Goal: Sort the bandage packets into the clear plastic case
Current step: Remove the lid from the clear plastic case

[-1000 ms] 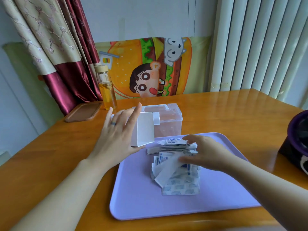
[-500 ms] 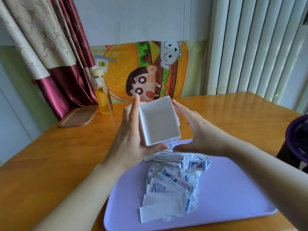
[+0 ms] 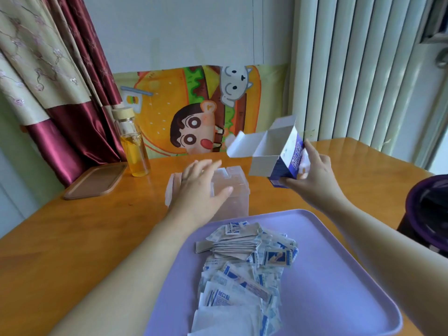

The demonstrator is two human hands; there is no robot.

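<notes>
A home: curtains (image 3: pixel 60 93), cartoon cushion (image 3: pixel 198 110), wooden table (image 3: pixel 72 238).

A box (image 3: pixel 271 151) of thin cardboard, matt white inside and printed, slightly glossy outside, is held in the right hand (image 3: pixel 315 180). Under the left hand (image 3: pixel 201 190) a case (image 3: pixel 236 187) of clear, smooth plastic is seen. Nearer than both hands, papery packets (image 3: pixel 242 270) are heaped on a matt lilac plastic tray (image 3: pixel 339 275). The wooden table (image 3: pixel 72 238) is glossily varnished.
</notes>
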